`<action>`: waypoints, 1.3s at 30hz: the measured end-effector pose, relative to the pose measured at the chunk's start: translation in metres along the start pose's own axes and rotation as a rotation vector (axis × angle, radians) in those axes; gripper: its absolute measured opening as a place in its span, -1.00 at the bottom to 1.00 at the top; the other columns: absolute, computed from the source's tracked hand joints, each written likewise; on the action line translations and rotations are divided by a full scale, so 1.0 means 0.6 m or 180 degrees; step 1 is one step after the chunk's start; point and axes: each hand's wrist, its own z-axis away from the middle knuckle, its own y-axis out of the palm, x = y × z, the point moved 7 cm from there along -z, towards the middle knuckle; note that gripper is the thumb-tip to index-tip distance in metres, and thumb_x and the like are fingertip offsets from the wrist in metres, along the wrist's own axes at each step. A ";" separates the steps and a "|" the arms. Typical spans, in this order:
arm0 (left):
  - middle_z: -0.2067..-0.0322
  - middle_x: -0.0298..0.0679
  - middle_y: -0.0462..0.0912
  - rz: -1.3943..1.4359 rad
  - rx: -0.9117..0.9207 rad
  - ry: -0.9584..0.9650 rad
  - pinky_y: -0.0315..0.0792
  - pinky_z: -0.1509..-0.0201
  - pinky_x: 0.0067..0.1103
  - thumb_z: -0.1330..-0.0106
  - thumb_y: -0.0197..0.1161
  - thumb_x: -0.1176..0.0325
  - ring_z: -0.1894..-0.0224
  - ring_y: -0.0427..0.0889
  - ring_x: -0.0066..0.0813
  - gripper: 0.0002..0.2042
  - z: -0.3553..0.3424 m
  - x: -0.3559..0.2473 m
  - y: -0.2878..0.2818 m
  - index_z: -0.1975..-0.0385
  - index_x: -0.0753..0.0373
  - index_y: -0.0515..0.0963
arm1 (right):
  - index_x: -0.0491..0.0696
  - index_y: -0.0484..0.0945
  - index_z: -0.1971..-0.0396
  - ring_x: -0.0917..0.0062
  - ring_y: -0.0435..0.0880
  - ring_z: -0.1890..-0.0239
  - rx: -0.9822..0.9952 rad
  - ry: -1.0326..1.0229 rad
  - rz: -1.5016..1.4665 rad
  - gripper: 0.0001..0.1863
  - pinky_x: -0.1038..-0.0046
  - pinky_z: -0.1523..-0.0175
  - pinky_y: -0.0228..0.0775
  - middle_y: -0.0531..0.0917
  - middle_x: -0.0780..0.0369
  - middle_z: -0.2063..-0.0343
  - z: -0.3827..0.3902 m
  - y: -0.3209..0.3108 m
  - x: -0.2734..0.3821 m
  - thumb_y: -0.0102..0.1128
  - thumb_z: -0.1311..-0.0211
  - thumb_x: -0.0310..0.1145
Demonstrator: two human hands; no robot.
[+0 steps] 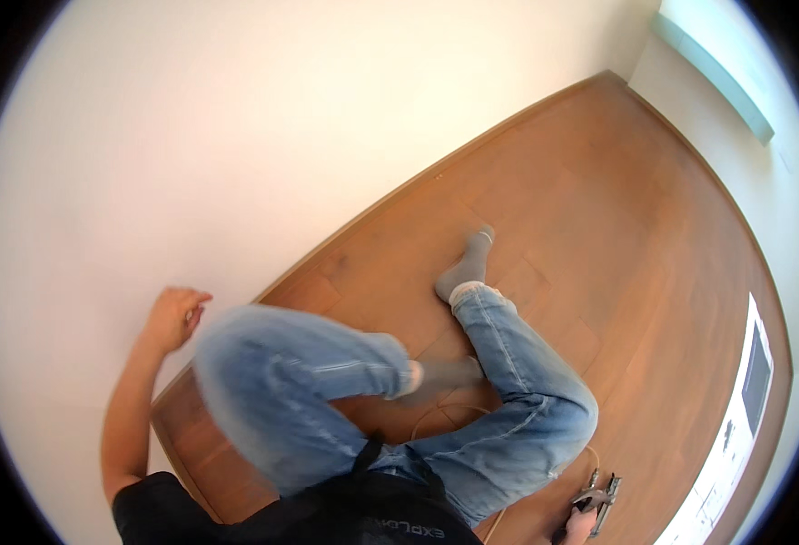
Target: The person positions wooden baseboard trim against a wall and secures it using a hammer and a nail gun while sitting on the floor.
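My right hand [581, 525] is closed round the grip of a nail gun [602, 500], a grey and black air tool held low by the floor at the lower right. A thin tan air hose [594, 457] runs from it and passes under my legs. Off to the left, my left hand [178, 316] is raised beside my bent knee, close to the white wall. Its fingers are loosely curled and apart, with the index finger stretched forward; I see nothing held in it. Whether it touches the wall I cannot tell.
I sit on a brown wood floor [599, 227] with my jeans-clad legs [508, 363] bent and grey-socked feet ahead. A wooden skirting [390, 202] runs along the white wall [281, 118]. A long white printed sheet or panel [722, 454] lies at the right.
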 end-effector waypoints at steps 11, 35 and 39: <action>-0.43 0.06 0.26 0.0948 0.1412 -0.5051 0.24 -0.47 -0.09 -0.51 0.14 -0.01 -0.43 0.31 0.07 -0.42 0.546 0.077 0.416 -0.39 0.22 0.34 | -0.13 0.60 -0.12 0.25 0.70 -0.07 -0.0006 0.0280 -0.0082 -0.54 0.29 -0.15 0.50 0.74 0.10 0.00 0.072 -0.064 0.155 0.30 -0.36 -0.16; -0.48 -0.12 0.28 -0.1301 0.0302 -0.5239 0.19 -0.52 -0.21 -0.55 -0.07 -0.20 -0.49 0.29 -0.13 -0.30 0.449 -0.280 0.614 -0.49 0.18 0.26 | 0.08 0.70 0.09 0.19 0.78 0.11 0.2312 -0.5109 0.4491 -0.71 0.13 0.10 0.62 0.79 0.18 0.26 -0.175 0.595 1.365 0.28 -0.34 -0.08; -0.49 -0.16 0.27 -0.1344 0.0581 -0.5684 0.19 -0.52 -0.23 -0.55 -0.09 -0.21 -0.49 0.29 -0.16 -0.32 0.527 -0.323 0.560 -0.49 0.15 0.27 | 0.07 0.67 0.04 0.15 0.76 0.10 0.2734 -0.5501 0.4527 -0.63 0.11 0.07 0.61 0.78 0.17 0.24 -0.093 0.606 1.371 0.28 -0.35 0.01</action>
